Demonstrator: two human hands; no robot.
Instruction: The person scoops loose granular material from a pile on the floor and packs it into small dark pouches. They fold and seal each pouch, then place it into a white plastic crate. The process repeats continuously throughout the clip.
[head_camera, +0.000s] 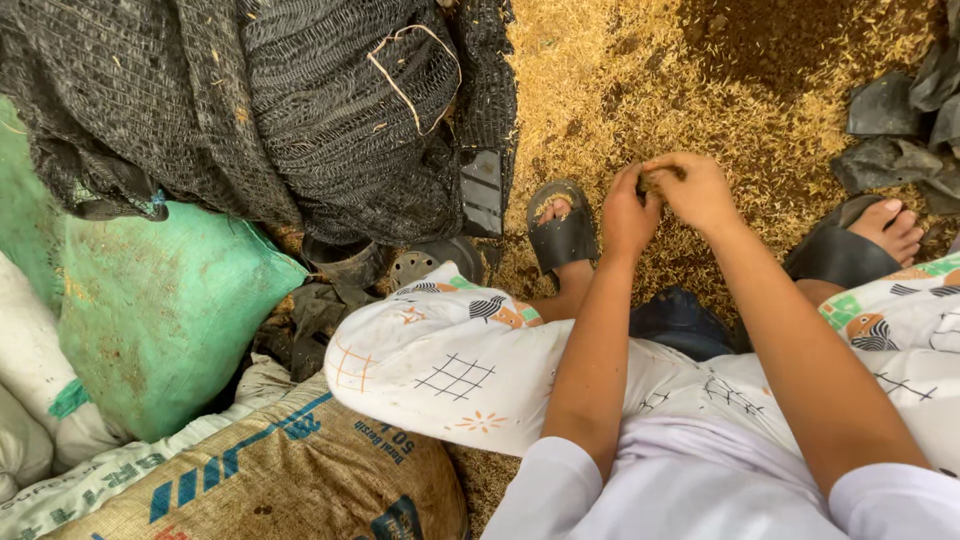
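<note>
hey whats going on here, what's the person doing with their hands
A person sits low with knees apart, both feet in dark sandals on ground covered with golden husks. The left hand and right hand are pressed together in front, pinching or rubbing a small clump of husks between the fingers. On the left lie black netting, a green sack and a brown printed sack.

Open husk-covered ground (700, 90) lies ahead of the hands – free toward its far edge. Black netting (300, 110) and sacks (160, 310) block the left side – dark scraps (900, 140) crowd the right edge.
</note>
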